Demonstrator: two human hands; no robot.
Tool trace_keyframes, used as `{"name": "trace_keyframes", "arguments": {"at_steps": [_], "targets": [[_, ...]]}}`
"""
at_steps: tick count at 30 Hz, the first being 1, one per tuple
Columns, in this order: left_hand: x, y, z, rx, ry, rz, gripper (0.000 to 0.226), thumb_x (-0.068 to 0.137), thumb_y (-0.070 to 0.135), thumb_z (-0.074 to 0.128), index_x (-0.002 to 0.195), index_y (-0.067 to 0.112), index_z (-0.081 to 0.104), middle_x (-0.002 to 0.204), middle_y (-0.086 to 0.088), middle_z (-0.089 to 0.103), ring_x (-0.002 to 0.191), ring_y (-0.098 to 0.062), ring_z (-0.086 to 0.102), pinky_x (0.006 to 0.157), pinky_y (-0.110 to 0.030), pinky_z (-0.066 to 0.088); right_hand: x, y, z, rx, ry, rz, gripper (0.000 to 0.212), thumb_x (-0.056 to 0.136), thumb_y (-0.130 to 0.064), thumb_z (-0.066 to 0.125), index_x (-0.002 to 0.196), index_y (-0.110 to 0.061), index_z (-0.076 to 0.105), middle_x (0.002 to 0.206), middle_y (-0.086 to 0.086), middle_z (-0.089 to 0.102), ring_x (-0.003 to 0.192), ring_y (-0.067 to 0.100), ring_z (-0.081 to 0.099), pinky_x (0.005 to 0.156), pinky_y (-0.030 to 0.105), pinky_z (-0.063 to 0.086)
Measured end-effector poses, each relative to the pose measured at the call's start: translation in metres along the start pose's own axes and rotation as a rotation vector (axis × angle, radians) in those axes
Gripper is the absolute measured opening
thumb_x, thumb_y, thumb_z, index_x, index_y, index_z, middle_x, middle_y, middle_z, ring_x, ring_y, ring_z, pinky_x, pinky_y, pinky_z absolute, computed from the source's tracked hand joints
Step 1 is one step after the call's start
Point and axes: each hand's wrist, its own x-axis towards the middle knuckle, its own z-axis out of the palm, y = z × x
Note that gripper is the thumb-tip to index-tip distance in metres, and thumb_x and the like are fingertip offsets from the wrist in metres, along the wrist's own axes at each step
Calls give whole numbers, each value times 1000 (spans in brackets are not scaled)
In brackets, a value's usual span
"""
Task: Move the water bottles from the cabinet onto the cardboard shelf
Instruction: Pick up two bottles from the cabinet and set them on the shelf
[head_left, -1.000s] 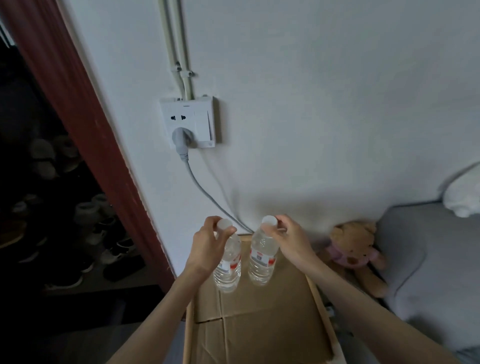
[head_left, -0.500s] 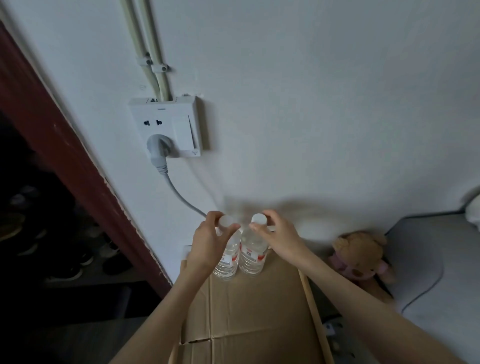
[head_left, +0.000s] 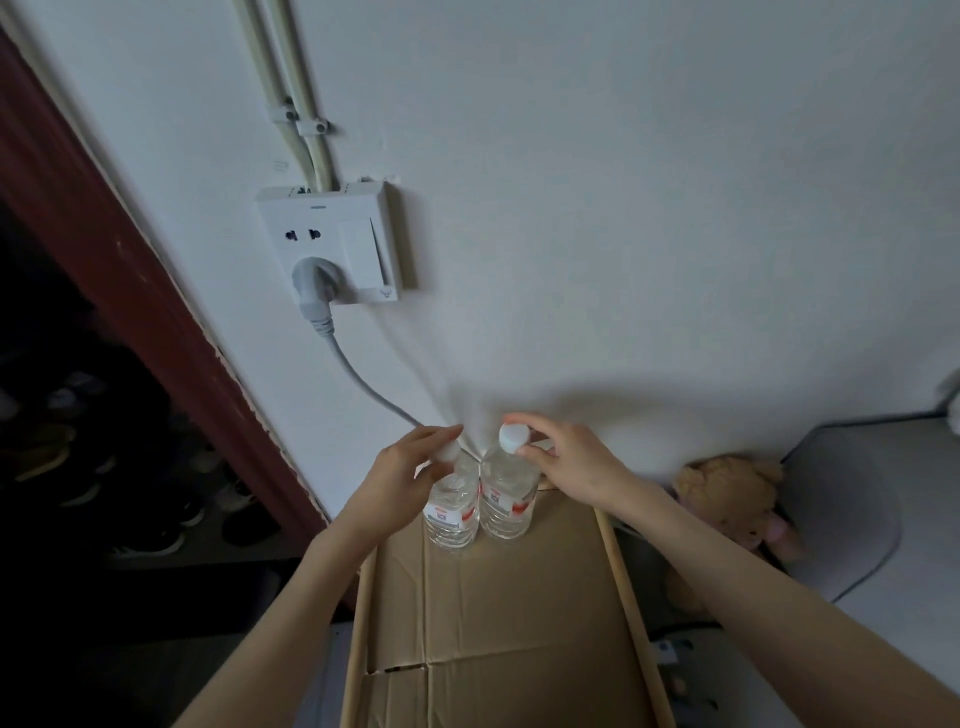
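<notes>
My left hand and right hand each pinch a cap of two water bottles standing touching on the cardboard shelf.

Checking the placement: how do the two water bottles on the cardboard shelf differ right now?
The left bottle has its cap mostly hidden by the left hand; the right bottle shows its white cap, pinched by the right hand. The left bottle stands slightly nearer the camera than the right bottle. Both are clear, red-and-white labelled, upright and side by side on the cardboard shelf.
</notes>
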Motion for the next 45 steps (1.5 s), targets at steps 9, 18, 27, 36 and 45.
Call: {"name": "trace_keyframes", "arguments": {"at_steps": [9, 18, 27, 36, 45], "targets": [[7, 8, 6, 76, 236, -138, 35, 71, 23, 74, 101, 14, 60, 96, 0, 59, 85, -16, 57, 75, -29, 47, 4, -8, 4, -130, 121, -17, 31, 78, -36, 67, 98, -19, 52, 97, -6, 61, 86, 14, 58, 74, 32, 48], [2, 3, -10, 91, 39, -34, 36, 86, 3, 53, 118, 19, 56, 109, 7, 58, 94, -16, 55, 80, -23, 42, 6, -8, 5, -150, -17, -41, 36, 87, -25, 59, 121, -21, 49, 120, 0, 60, 104, 18, 56, 88, 32, 45], [11, 6, -1, 130, 133, -57, 31, 80, 17, 66, 109, 15, 56, 104, 0, 58, 89, -14, 54, 78, -23, 42, 5, -8, 5, -126, -23, -17, 37, 88, -24, 57, 125, -23, 49, 125, 1, 58, 112, 19, 54, 94, 36, 44], [14, 9, -1, 135, 64, -22, 37, 82, -1, 57, 117, 10, 56, 115, -5, 59, 99, -22, 56, 89, -33, 46, 9, -8, 6, -120, -53, 5, 37, 90, -23, 54, 126, -25, 46, 127, 3, 57, 114, 21, 53, 95, 38, 45], [22, 13, 2, 181, 106, -36, 36, 85, -3, 52, 119, 6, 54, 122, -8, 56, 104, -26, 55, 84, -22, 39, 15, -11, 5, -174, -3, 1, 34, 92, -23, 50, 125, -18, 45, 122, 9, 59, 109, 27, 55, 90, 38, 45]]}}
